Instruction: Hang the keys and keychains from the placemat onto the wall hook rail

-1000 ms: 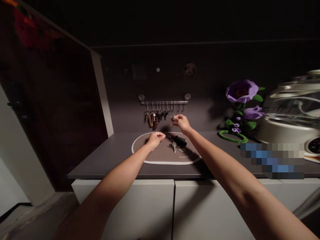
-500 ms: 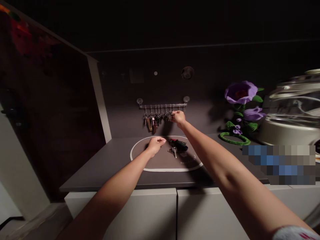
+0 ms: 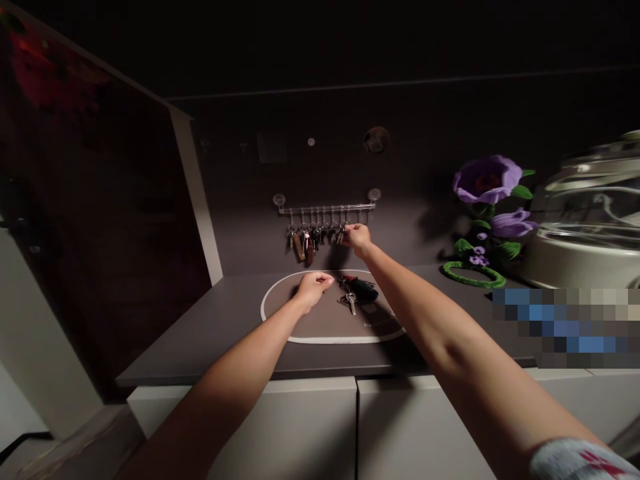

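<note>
Right hand and left hand are seen in the head view. By the right, fingertips pinched narrow, a small key bunch is held. Just above it, a hook rail is mounted; to its left, hung keys are lined up. Below it, loose keys are laid on a mat. The left is held over the mat, curled; whether anything is gripped cannot be told.

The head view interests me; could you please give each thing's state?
Right hand: pinching keys at the rail
Left hand: over the mat, grasp unclear
Rail: fixed, partly filled
Hung keys: hanging
Loose keys: lying on mat
Mat: flat
Cabinets: shut
Big flower: upright, open
Appliance: power unclear
</note>
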`<state>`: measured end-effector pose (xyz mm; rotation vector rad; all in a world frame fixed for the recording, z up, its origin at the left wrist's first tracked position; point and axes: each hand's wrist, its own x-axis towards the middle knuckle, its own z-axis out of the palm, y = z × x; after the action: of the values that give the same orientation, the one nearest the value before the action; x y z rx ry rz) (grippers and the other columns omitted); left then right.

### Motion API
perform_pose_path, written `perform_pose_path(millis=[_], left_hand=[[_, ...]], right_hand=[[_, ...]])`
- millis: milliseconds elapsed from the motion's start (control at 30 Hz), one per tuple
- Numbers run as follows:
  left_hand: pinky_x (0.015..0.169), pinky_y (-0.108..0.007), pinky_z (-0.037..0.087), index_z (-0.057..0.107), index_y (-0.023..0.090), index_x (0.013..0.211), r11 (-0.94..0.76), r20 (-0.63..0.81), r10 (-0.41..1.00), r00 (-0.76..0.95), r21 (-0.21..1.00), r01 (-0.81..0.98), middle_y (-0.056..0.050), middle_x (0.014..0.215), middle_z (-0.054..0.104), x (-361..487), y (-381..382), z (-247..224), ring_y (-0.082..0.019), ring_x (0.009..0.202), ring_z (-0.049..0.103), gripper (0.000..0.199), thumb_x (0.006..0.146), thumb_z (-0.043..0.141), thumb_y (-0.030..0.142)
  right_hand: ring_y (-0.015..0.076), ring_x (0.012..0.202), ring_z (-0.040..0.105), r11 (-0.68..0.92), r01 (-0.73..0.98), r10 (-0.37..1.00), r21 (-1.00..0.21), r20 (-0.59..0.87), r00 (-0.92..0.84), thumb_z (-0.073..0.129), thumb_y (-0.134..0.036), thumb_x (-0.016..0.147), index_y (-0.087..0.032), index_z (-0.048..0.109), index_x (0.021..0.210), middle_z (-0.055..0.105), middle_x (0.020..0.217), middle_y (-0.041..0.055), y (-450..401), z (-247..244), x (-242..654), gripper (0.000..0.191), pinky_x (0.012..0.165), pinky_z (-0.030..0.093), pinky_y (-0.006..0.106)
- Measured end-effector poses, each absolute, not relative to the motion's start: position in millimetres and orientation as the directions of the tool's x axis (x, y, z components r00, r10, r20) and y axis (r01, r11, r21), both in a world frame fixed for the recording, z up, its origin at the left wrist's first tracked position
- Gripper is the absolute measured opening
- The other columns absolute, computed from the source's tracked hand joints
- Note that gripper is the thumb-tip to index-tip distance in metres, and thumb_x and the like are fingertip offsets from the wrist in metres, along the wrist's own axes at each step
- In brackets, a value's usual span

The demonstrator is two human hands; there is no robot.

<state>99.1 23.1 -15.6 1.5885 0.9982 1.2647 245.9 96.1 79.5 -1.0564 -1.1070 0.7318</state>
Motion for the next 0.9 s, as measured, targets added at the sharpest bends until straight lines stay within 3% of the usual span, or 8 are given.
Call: perform_pose_path(millis=[333, 500, 667, 900], left_hand=[[0.059, -0.022, 0.036, 0.066, 0.013, 0.072, -0.339, 0.321, 0.931, 0.173, 0.937, 0.087, 0.0, 0.06, 0.06, 98, 27, -19, -0.008, 0.056, 0.045, 0.017, 0.063, 0.068, 0.027], [0.064, -0.024, 0.039, 0.066, 0.013, 0.071, -0.298, 0.28, 0.94, 0.195, 0.952, 0.066, -0.002, 0.064, 0.062, 97, 22, -16, -0.009, 0.059, 0.049, 0.011, 0.063, 0.068, 0.021], [0.068, -0.024, 0.039, 0.065, 0.013, 0.069, -0.25, 0.221, 0.95, 0.22, 0.962, 0.112, -0.001, 0.064, 0.062, 98, 17, -7, -0.008, 0.06, 0.05, 0.009, 0.061, 0.069, 0.016], [0.061, -0.025, 0.037, 0.064, 0.013, 0.064, -0.222, 0.157, 0.948, 0.275, 0.949, 0.223, 0.003, 0.049, 0.054, 106, 15, 5, -0.008, 0.051, 0.044, 0.014, 0.057, 0.073, 0.022]], right_hand=[[0.0048, 0.044, 0.044, 0.325, -0.015, 0.916, -0.946, 0.311, 0.252, 0.044, -0.01, 0.079, -0.016, 0.046, 0.065, 0.047, 0.051, -0.0041, 85, 77, 250, 0.015, 0.05, 0.042, 0.019], [0.0048, 0.049, 0.047, 0.284, -0.01, 0.937, -0.959, 0.275, 0.213, 0.051, -0.007, 0.075, -0.015, 0.05, 0.07, 0.052, 0.058, -0.0024, 69, 74, 256, 0.01, 0.055, 0.043, 0.019], [0.0062, 0.056, 0.051, 0.251, 0.052, 0.95, -0.967, 0.256, 0.179, 0.054, -0.008, 0.075, -0.014, 0.052, 0.076, 0.057, 0.069, 0.0007, 46, 69, 264, 0.007, 0.057, 0.045, 0.021], [0.0074, 0.065, 0.054, 0.311, 0.203, 0.94, -0.928, 0.333, 0.081, 0.057, -0.012, 0.073, -0.013, 0.058, 0.082, 0.063, 0.077, 0.003, 20, 42, 276, 0.009, 0.067, 0.044, 0.023]])
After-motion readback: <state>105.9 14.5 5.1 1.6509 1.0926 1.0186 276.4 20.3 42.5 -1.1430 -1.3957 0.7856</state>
